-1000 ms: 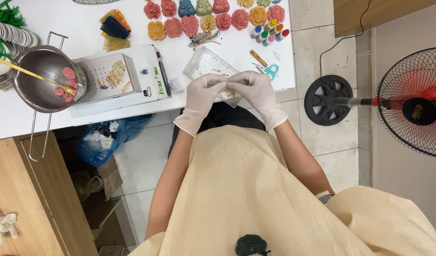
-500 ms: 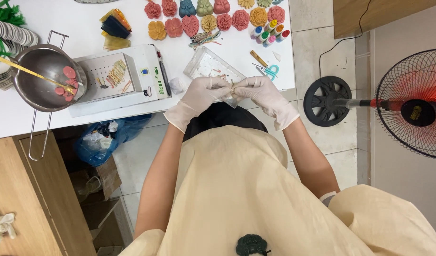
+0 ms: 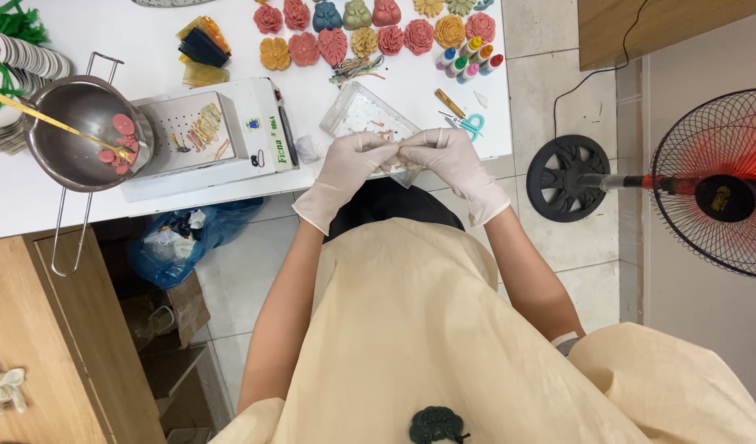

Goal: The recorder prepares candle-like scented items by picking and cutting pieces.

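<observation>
Both gloved hands meet over the table edge: left hand (image 3: pixel 349 168) and right hand (image 3: pixel 448 160) each pinch one end of a small tan stick-like piece (image 3: pixel 404 150), its long axis running left-right between the fingertips. Directly beneath lies a clear plastic tray (image 3: pixel 357 111) holding scattered bits. A steel bowl (image 3: pixel 78 131) at far left contains pink discs.

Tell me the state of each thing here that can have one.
Left hand: gloved, pinching a small piece.
Right hand: gloved, pinching the same piece.
Clear plastic box: open, tilted.
Metal bowl: holds pink discs and a stick.
Fan: lying sideways.
</observation>
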